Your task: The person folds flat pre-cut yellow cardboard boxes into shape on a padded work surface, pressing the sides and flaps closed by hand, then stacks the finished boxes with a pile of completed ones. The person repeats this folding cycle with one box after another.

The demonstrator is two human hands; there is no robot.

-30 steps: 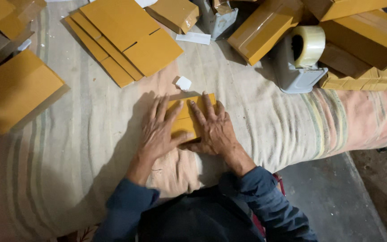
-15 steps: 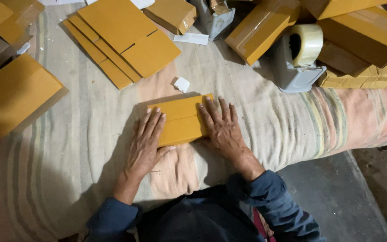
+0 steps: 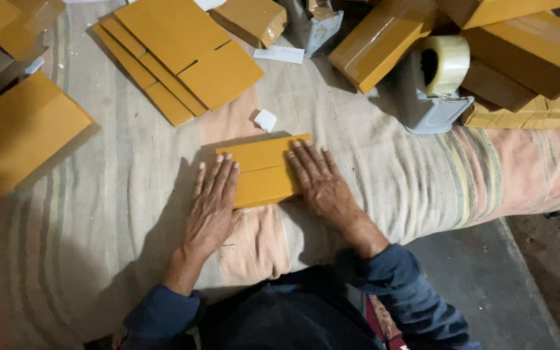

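Both hands lie flat with fingers spread, gripping nothing: left hand point(image 3: 212, 204) and right hand point(image 3: 315, 181) press the ends of the folded yellow cardboard box point(image 3: 264, 170) on the striped cloth point(image 3: 98, 227). Risk: soft cloth gives, flaps spring open or the crease skews.

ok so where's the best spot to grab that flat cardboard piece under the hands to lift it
Take the folded cardboard blank by its two short ends, one hand from each side. It lies flat on the striped cloth, so there is no top to pinch. The left hand and right hand already rest flat at those ends; fingers could probably slide under, since the cloth looks soft.
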